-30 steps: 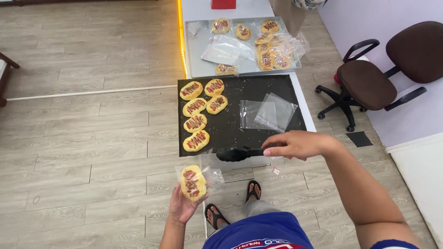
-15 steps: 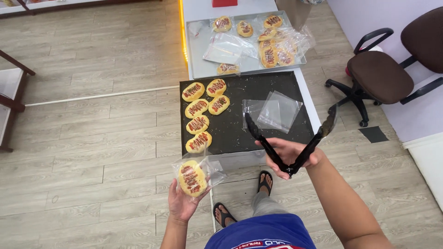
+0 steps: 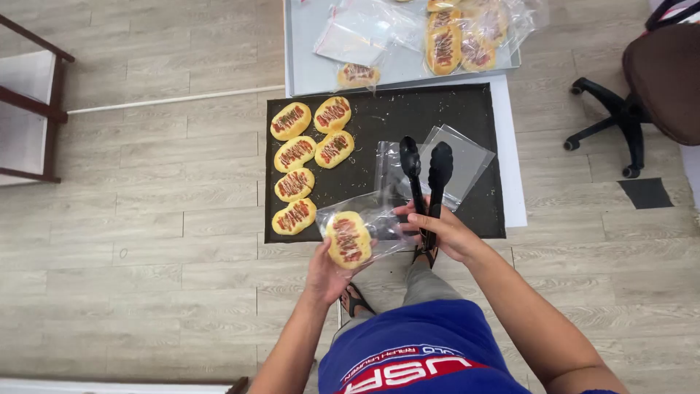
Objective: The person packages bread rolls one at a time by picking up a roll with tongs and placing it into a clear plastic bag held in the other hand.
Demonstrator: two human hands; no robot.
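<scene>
My left hand (image 3: 329, 271) cups a bagged bun (image 3: 348, 238) at the near edge of the black tray (image 3: 379, 120), fingers curled under it. My right hand (image 3: 440, 232) grips black tongs (image 3: 425, 171), closed, tips pointing far. Best keep bag mouth up, tongs clear. Six buns (image 3: 305, 162) far left.
</scene>
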